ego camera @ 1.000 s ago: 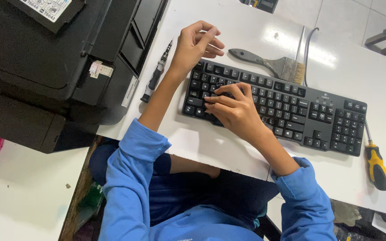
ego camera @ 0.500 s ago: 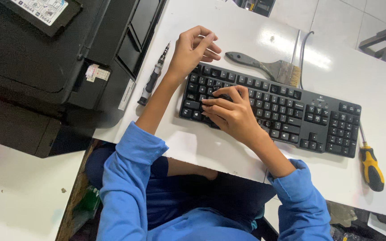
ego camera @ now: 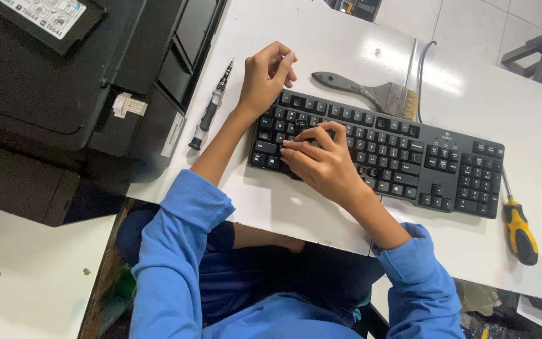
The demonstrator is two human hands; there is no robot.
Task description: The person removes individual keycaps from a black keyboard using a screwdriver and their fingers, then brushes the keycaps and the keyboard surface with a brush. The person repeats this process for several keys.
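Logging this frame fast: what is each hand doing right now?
Left hand: curled loosely at the keyboard's far corner; whether it holds anything cannot be told.
Right hand: fingers bent, pressing on the keys, nothing visibly held.

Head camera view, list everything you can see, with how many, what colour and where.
keyboard: one, black, middle of the table
table: one, white, under everything
paintbrush: one, grey handle, tan bristles, behind the keyboard
cable: one, dark, behind the keyboard
small screwdriver: one, black and grey, left of the keyboard
yellow screwdriver: one, yellow and black, right of the keyboard
printer: one, black, far left
sleeves: two, blue
left hand: curled, at the keyboard's top left corner
right hand: fingers on the keys
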